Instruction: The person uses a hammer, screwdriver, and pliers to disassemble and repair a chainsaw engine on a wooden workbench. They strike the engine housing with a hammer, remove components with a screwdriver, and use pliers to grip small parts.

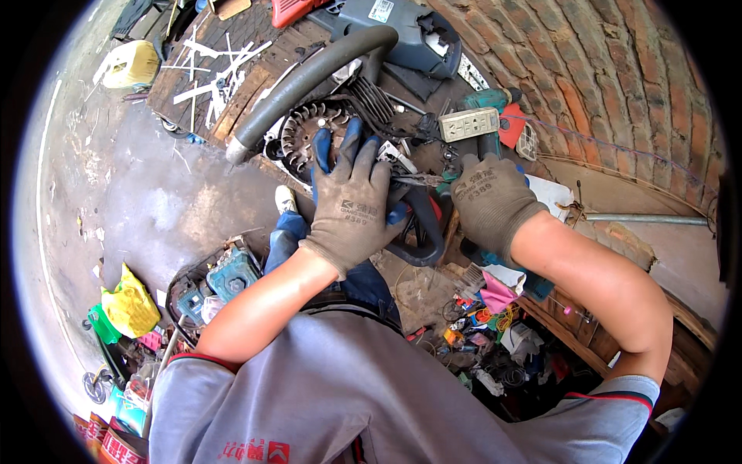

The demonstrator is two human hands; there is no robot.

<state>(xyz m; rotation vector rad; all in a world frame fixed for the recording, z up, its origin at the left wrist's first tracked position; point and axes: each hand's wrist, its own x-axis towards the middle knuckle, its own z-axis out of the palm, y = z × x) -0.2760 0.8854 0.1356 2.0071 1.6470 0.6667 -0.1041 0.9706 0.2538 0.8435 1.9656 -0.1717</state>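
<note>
My left hand [352, 189], in a grey-brown glove with blue fingertips, lies flat with fingers spread on a partly dismantled small engine. Its fingertips rest by the finned metal flywheel [297, 139]. A thick grey tubular handle [317, 77] arches over the engine, and a black loop handle [423, 232] sits at its near side. My right hand [491, 193], gloved the same way, is closed around what look like pliers [427, 179] with green grips. Their metal jaws point left toward the engine's side. The palm side of both hands is hidden.
Beyond the engine lies a dark grey housing cover [398, 46]. A white socket strip [469, 124] and a teal power drill [487, 99] lie near the brick wall [580, 77]. White strips [220, 73] litter the wooden bench. Cluttered parts [495, 340] fill the space below right.
</note>
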